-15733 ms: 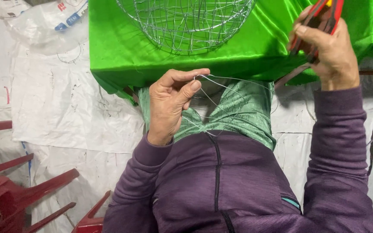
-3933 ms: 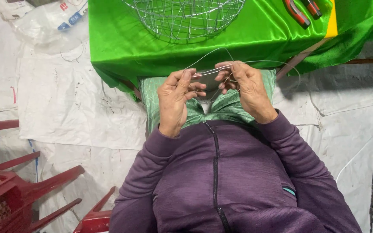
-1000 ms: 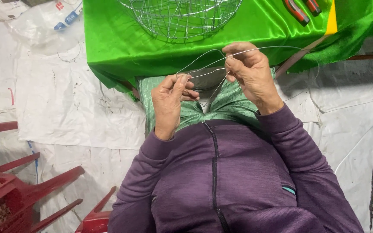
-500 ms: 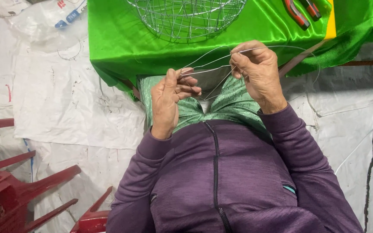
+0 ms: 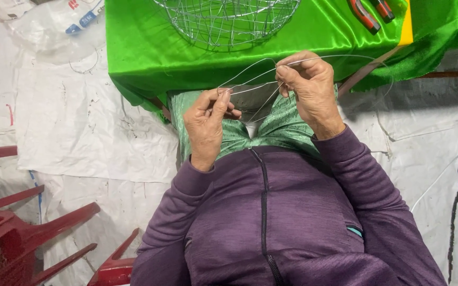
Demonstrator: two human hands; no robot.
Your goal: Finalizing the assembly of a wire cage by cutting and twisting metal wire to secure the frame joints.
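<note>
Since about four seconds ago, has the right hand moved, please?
Yes. The right hand, pinching the wire, has risen toward the green cloth's edge, away from the left hand.

There is one view, from a camera on the person's head. It looks steeply down the purple-sleeved chest and lap to the floor, close to the body. The left hand (image 5: pixel 206 119) and right hand (image 5: pixel 308 87) sit in the upper middle of the frame. Beyond the fingertips the green-draped table (image 5: pixel 144 53) fills the top edge; left of the fingers, lower down, red chairs (image 5: pixel 22 233) show.
</note>
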